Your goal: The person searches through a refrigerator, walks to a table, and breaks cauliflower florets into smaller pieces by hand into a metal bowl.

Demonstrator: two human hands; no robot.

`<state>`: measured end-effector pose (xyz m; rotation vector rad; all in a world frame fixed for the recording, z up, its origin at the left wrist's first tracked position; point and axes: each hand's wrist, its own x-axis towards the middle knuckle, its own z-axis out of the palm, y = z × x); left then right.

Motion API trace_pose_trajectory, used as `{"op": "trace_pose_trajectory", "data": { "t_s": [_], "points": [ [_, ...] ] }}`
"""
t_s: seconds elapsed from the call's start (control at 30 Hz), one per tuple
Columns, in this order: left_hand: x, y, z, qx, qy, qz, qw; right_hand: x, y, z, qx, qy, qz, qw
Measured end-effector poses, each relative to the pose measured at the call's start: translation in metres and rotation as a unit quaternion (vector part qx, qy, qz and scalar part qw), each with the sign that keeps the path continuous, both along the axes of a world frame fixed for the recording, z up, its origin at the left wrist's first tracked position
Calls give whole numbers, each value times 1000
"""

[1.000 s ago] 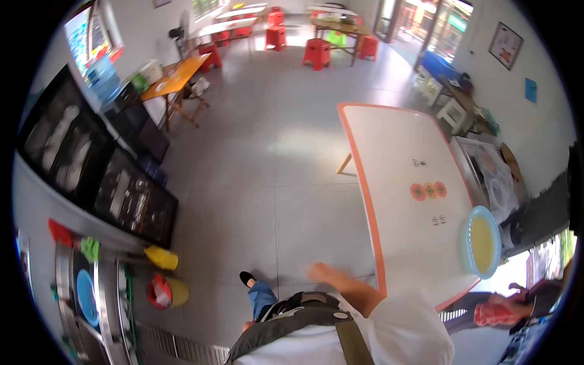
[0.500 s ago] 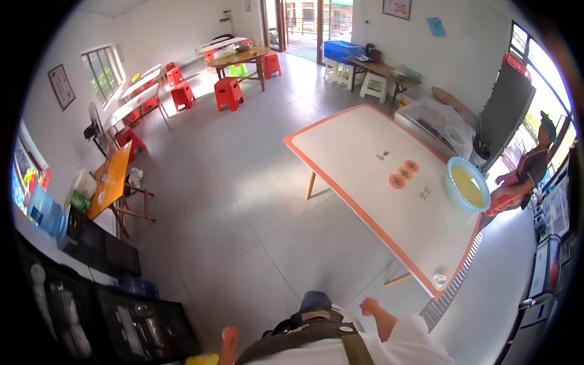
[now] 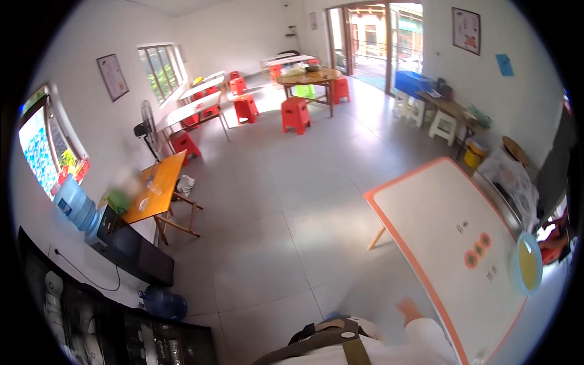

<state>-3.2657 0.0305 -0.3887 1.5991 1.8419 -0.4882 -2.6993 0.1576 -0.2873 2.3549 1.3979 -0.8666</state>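
My right hand hangs low in front of me, beside the left edge of a white table with an orange border. It is blurred, so its fingers do not show clearly, and I make out nothing in it. My left hand is out of the picture. On the table's right side stands a light-blue basin with something yellow inside. Printed characters and round red-and-green patterns mark the tabletop.
An orange folding table stands at left, near a water dispenser and a blue water bottle on the floor. Red stools and a round wooden table are farther back. A person is partly visible at right.
My view has turned left, shifting the room rightward in the picture. My left hand has left the picture. My right hand now appears nearer the white table's edge.
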Motion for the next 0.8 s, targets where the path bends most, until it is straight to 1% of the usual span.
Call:
{"op": "trace_pose_trajectory", "data": {
  "t_s": [0.03,0.1,0.13,0.17,0.2,0.23,0.27,0.3,0.33,0.37,0.4,0.43,0.47,0.5,0.53,0.57,0.6,0.63,0.67,0.7,0.73,0.77,0.8],
  "points": [
    [-5,15,3,-3,2,31,1000,-39,62,35,63,36,38,997],
    [-10,46,15,-5,8,82,997,-76,200,-51,119,101,152,976],
    [-12,60,17,-6,13,95,995,-130,251,-9,159,60,218,961],
    [-15,71,19,-9,22,96,995,-176,289,13,224,125,211,943],
    [-16,84,20,-10,32,86,996,-221,321,47,217,170,266,924],
    [-15,98,21,-9,52,61,997,-266,359,35,226,192,270,916],
    [-14,111,21,-11,75,33,997,-313,369,72,230,175,294,911],
    [-13,128,20,-10,96,17,995,-352,370,105,267,229,265,898],
    [-12,146,18,-10,117,23,993,-380,367,126,322,289,282,856],
    [-19,161,-7,2,83,165,983,-406,363,128,334,344,258,839],
    [-26,176,-31,34,49,304,951,-417,359,125,287,354,294,840],
    [-27,195,-44,51,12,440,897,-421,355,111,239,363,329,838],
    [-38,220,-42,64,-10,308,949,-414,356,66,185,341,389,836],
    [-61,247,-36,77,-27,164,983,-395,361,27,101,290,476,824],
    [-92,276,-21,88,-41,8,995,-369,363,-8,64,204,574,790],
    [-124,314,-8,46,-13,-29,998,-329,364,-69,31,176,554,813],
    [-144,353,-1,1,14,-78,997,-289,348,-72,41,185,346,919],
    [-165,391,0,-42,37,-130,990,-257,346,1,-30,123,131,983],
    [-211,432,-19,15,-32,-200,979,-215,333,-8,-33,55,26,998],
    [-239,471,-13,74,-94,-272,955,-169,317,-41,50,-45,-44,997],
    [-253,501,-12,79,-66,-306,946,-130,293,-63,49,-153,40,986],
    [-266,531,-11,85,-38,-340,936,-132,277,-14,173,-160,-220,947],
    [-282,553,-8,93,-13,-366,926,-135,263,30,169,-202,-191,946]
  ]
}}
